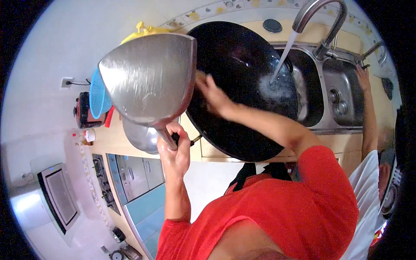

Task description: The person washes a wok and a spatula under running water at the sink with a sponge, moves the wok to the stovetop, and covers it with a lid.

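My left hand [177, 145] is closed round the handle of a large metal wok spatula [149, 78]. Its broad, wet blade points upward, close to the camera. My right hand [214, 96] reaches across to the blade's right edge; its fingers are blurred and partly hidden behind the metal, so contact cannot be made out. Beneath that hand lies a big black wok [242, 125], resting over the counter and part of the sink. Water streams from a curved faucet [320, 8] and splashes into the wok's right side.
Another person's hand [363, 79] is by a second tap beyond the right sink basin [342, 93]. A metal bowl [145, 136] sits behind the spatula. At left are a blue colander [99, 95] and a red-black appliance [82, 112]. A dark round disc [272, 25] lies behind the wok.
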`<state>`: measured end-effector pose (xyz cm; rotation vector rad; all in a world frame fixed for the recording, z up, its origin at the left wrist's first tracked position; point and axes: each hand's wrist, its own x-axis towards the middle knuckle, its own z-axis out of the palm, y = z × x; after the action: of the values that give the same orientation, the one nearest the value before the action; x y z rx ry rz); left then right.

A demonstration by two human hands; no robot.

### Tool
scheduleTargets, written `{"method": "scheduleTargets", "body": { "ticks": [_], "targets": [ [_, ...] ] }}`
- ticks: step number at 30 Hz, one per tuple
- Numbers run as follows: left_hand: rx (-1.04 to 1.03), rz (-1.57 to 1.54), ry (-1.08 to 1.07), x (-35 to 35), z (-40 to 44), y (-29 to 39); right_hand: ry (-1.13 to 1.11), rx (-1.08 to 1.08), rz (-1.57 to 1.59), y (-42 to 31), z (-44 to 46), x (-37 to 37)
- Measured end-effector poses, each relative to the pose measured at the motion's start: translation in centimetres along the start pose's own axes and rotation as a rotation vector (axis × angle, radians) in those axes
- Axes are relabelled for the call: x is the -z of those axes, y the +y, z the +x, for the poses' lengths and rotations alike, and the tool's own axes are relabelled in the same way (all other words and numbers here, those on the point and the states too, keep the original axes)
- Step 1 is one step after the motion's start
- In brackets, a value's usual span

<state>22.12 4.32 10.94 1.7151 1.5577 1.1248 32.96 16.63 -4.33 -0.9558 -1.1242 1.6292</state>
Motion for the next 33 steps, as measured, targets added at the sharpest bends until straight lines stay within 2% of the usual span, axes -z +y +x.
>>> {"method": "scheduleTargets", "body": {
  "ticks": [1, 2, 3, 4, 5, 8, 11, 15, 17, 19, 20, 21, 22, 23, 25, 26, 28, 29, 31, 33],
  "targets": [
    [0.025, -0.018, -0.001, 0.0, -0.1, 0.1, 0.110, 0.064, -0.001, 0.9, 3.7, 0.6],
    [0.024, 0.002, 0.005, 0.0, -0.1, 0.1, 0.206, 0.302, -0.141, 1.4, 6.1, 2.8],
    [0.021, 0.020, 0.013, 0.0, -0.1, 0.1, 0.337, 0.539, -0.881, 3.4, 7.5, 5.7],
    [0.018, 0.035, 0.019, 0.0, 0.0, 0.0, 0.375, 0.697, -0.917, 4.7, 8.0, 8.1],
    [0.013, 0.050, 0.013, 0.0, 0.0, 0.1, 0.348, 0.467, -0.785, 5.1, 7.1, 10.0],
    [-0.007, 0.078, -0.003, 0.2, -0.2, 0.3, 0.414, 0.243, -0.892, 9.3, 2.5, 14.4],
    [0.008, 0.021, 0.009, 0.2, -0.3, 0.2, 0.416, -0.024, -1.146, 11.0, -2.1, 18.1],
    [0.056, 0.024, 0.008, 0.3, -0.3, 0.3, 0.826, 0.058, -1.028, 8.9, -2.2, 20.4],
    [0.088, -0.024, 0.042, 0.1, -0.3, 0.3, 0.982, 0.045, -0.925, 8.7, 1.7, 21.3],
    [0.060, 0.038, 0.025, 0.4, -0.3, -0.3, 1.041, 0.405, -0.944, 9.1, 6.9, 22.6],
    [0.038, 0.082, 0.024, 0.5, -0.4, -0.7, 1.037, 0.503, -0.944, 8.1, 9.8, 23.0],
    [0.017, 0.127, 0.023, 0.7, -0.5, -0.9, 1.002, 0.572, -0.822, 6.5, 12.0, 21.6],
    [0.000, 0.118, 0.013, 0.6, -0.3, -1.0, 0.701, 0.498, -0.353, 3.2, 12.0, 18.3],
    [-0.014, 0.109, 0.001, 0.6, -0.1, -0.9, 0.528, 0.397, -0.052, 2.8, 14.1, 15.6],
    [-0.072, 0.142, 0.010, 0.4, 0.0, -1.3, 0.201, 0.227, -0.112, -1.5, 11.9, 9.1],
    [-0.045, 0.139, -0.018, 0.5, 0.3, -1.0, 0.299, 0.455, -0.041, -2.3, 10.3, 5.3],
    [0.041, 0.145, -0.016, 0.4, 0.3, 0.1, -0.098, 0.577, -0.112, -3.2, 5.3, 2.3],
    [0.010, 0.152, -0.050, 0.7, 0.1, -0.4, -0.213, 0.465, -0.023, -2.6, 2.8, 0.7],
    [0.019, 0.138, -0.010, 0.3, 0.0, -0.3, -0.531, 0.324, -0.256, -1.2, -3.1, 2.2],
    [0.032, 0.092, 0.001, 0.2, 0.0, -0.1, -0.763, 0.039, -0.435, 0.0, -6.9, 6.8]
  ]
}}
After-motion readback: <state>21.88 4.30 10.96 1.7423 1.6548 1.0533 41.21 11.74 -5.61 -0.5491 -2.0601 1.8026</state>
